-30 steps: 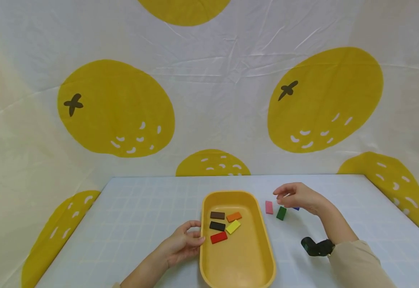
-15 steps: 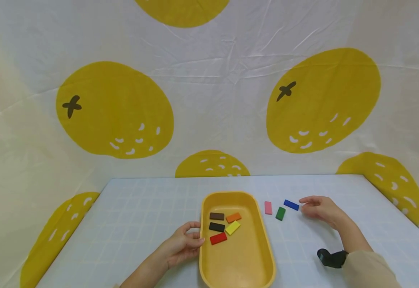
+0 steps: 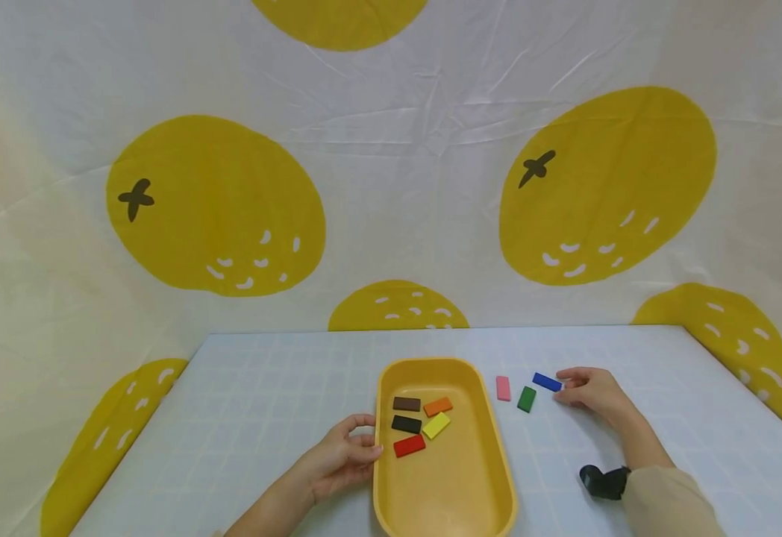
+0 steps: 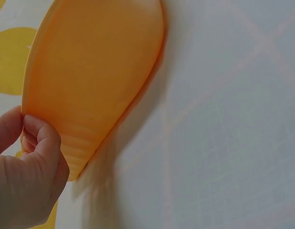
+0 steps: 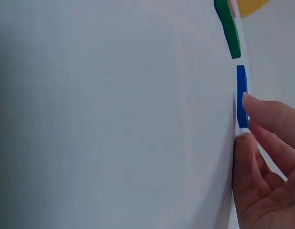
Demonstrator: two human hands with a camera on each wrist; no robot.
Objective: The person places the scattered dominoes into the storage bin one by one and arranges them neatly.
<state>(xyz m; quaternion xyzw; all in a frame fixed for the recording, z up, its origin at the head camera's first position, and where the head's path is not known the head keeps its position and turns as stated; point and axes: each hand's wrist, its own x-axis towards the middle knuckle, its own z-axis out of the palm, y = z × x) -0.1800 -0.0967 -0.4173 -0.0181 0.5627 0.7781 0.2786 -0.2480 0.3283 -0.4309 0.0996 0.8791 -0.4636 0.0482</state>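
My left hand [image 3: 342, 456] pinches the left rim of a yellow-orange tray [image 3: 458, 481], with thumb and fingers either side of the edge. The left wrist view shows the tray's outer wall [image 4: 97, 71] rising above that hand. On the table to the right of the tray lies a blue block [image 3: 548, 382]. My right hand [image 3: 595, 391] is at its right end, thumb and fingertips parted around that end. In the right wrist view a fingertip overlaps the blue block [image 5: 241, 81]; whether it touches cannot be told.
A green block [image 3: 527, 399] and a pink block [image 3: 503, 388] lie between the tray and the blue one. Inside the tray are brown [image 3: 407, 403], black [image 3: 407, 424], red [image 3: 409, 446], orange [image 3: 438, 406] and yellow [image 3: 436, 426] blocks. A patterned cloth hangs behind the table.
My right hand went from above the blue block to its right side, lowered, then drew in to its right end. The left hand keeps its hold on the tray.
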